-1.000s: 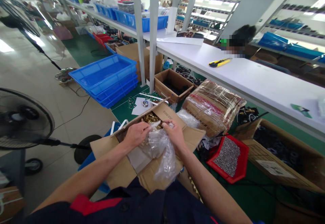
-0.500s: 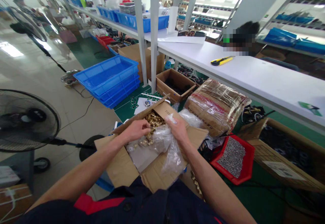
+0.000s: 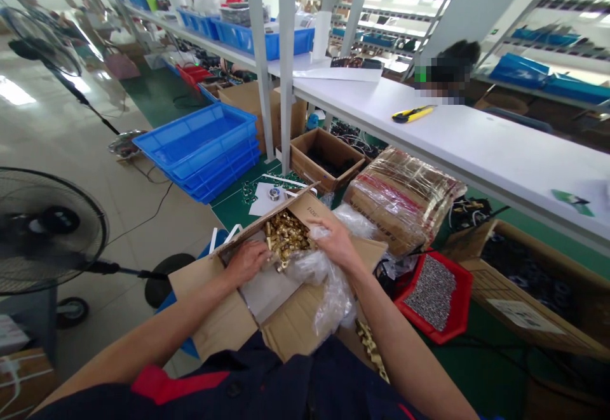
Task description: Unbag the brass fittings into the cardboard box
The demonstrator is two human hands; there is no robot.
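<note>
An open cardboard box [image 3: 210,328] with its flaps spread stands right in front of me. Inside it, a heap of brass fittings [image 3: 288,232] lies in a clear plastic bag [image 3: 328,293]. My left hand [image 3: 248,261] is at the left of the heap, fingers curled closed on what looks like the bag's edge. On the other side, my right hand [image 3: 333,242] grips the crumpled plastic, which hangs below it over the near flap. The fittings show between the two hands. Both sets of fingertips are partly hidden.
A red tray [image 3: 431,296] of small metal parts sits at the right, near a wrapped carton [image 3: 405,197]. Stacked blue crates [image 3: 200,147] stand ahead on the left. A fan [image 3: 52,229] is at the far left. On the white bench [image 3: 362,99] lies a yellow utility knife [image 3: 413,114].
My left hand has moved left and down off the fittings to the bag's side. The bag is spread wider, so more brass shows. My right hand has shifted slightly right with the plastic.
</note>
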